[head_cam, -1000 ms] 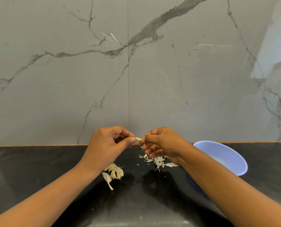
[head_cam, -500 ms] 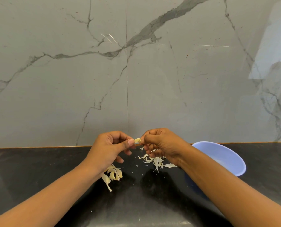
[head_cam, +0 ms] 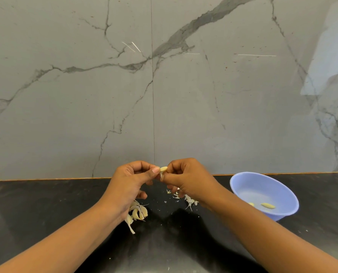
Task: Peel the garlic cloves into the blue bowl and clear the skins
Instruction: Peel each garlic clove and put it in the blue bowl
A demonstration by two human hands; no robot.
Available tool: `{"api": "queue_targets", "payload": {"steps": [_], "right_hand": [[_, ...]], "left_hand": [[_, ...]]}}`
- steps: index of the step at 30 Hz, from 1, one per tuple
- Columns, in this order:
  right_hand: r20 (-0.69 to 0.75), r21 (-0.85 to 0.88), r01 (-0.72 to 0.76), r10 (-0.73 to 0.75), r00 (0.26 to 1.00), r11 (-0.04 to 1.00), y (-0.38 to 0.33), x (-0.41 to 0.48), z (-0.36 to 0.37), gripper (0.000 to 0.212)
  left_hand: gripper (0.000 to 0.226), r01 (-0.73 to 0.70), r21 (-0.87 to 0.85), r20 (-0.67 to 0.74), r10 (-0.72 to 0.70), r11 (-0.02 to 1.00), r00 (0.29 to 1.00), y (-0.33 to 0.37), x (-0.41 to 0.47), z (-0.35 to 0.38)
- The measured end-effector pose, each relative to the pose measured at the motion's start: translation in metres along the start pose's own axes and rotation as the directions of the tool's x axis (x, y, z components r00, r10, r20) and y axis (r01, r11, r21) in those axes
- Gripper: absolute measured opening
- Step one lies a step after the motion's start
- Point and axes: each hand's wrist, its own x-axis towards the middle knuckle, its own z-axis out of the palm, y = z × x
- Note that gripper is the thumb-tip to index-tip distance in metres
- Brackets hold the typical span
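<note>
A pale garlic clove (head_cam: 163,169) is held in the air between both hands, above the black counter. My left hand (head_cam: 131,180) pinches its left end with thumb and forefinger. My right hand (head_cam: 187,177) pinches the right end, and a strip of skin hangs below the clove. A small heap of unpeeled cloves (head_cam: 138,211) lies under my left wrist. Loose skins (head_cam: 185,199) are scattered beneath my right hand. The blue bowl (head_cam: 241,186) stands at the right and holds two peeled cloves (head_cam: 267,205).
The black counter (head_cam: 46,209) meets a grey marble wall (head_cam: 164,95) just behind the hands. Tiny skin flecks dot the counter between the heaps.
Both hands have risen slightly with the clove. More of the clove shows between the fingertips, and a strip of skin now hangs from it. The bowl's inside has come into view.
</note>
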Motion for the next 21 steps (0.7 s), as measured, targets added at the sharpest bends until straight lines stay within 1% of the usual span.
{"api": "queue_targets", "payload": {"steps": [2, 4, 8, 10, 13, 16, 18, 19, 20, 21], "right_hand": [[-0.033, -0.114, 0.052, -0.056, 0.998, 0.992, 0.000, 0.001, -0.001, 0.015], [-0.044, -0.182, 0.070, -0.079, 0.996, 0.981, -0.001, 0.002, -0.004, 0.013], [0.034, -0.220, 0.059, -0.053, 0.998, 0.974, -0.002, 0.002, -0.013, 0.009], [0.010, -0.182, 0.058, -0.057, 0.998, 0.982, -0.003, 0.004, -0.021, 0.010], [-0.039, -0.046, 0.073, -0.075, 0.996, 0.996, -0.003, 0.005, -0.025, 0.010], [-0.008, 0.052, 0.062, -0.061, 0.998, 0.997, -0.001, 0.004, -0.019, 0.009], [-0.012, 0.069, 0.066, -0.065, 0.998, 0.995, 0.000, 0.003, -0.016, 0.007], [-0.024, 0.042, 0.090, -0.089, 0.996, 0.995, 0.000, 0.003, -0.015, 0.006], [-0.040, -0.023, 0.137, -0.138, 0.990, 0.990, 0.001, 0.004, -0.014, 0.005], [-0.059, -0.127, 0.202, -0.210, 0.976, 0.971, 0.001, 0.004, -0.014, 0.005]], "left_hand": [[0.008, 0.018, -0.006, -0.017, -0.018, 1.000, 1.000, -0.002, 0.001, 0.001], [0.007, 0.047, -0.027, -0.021, -0.047, 0.999, 0.999, -0.004, 0.001, 0.002], [0.009, 0.101, -0.090, -0.029, -0.104, 0.991, 0.994, 0.000, 0.002, 0.001], [0.011, 0.120, -0.087, -0.018, -0.122, 0.989, 0.992, 0.002, 0.003, -0.001], [0.011, 0.119, -0.040, -0.006, -0.119, 0.992, 0.993, 0.005, 0.001, -0.001], [0.011, 0.052, 0.075, -0.012, -0.052, 0.996, 0.999, 0.005, -0.002, 0.001], [0.011, 0.010, 0.145, -0.014, -0.008, 0.989, 1.000, 0.005, -0.003, 0.002], [0.011, 0.005, 0.162, -0.016, -0.002, 0.987, 1.000, 0.005, -0.003, 0.001], [0.011, 0.008, 0.168, -0.017, -0.006, 0.986, 1.000, 0.004, -0.002, 0.001], [0.011, 0.018, 0.165, -0.014, -0.016, 0.986, 1.000, 0.004, -0.002, 0.000]]}}
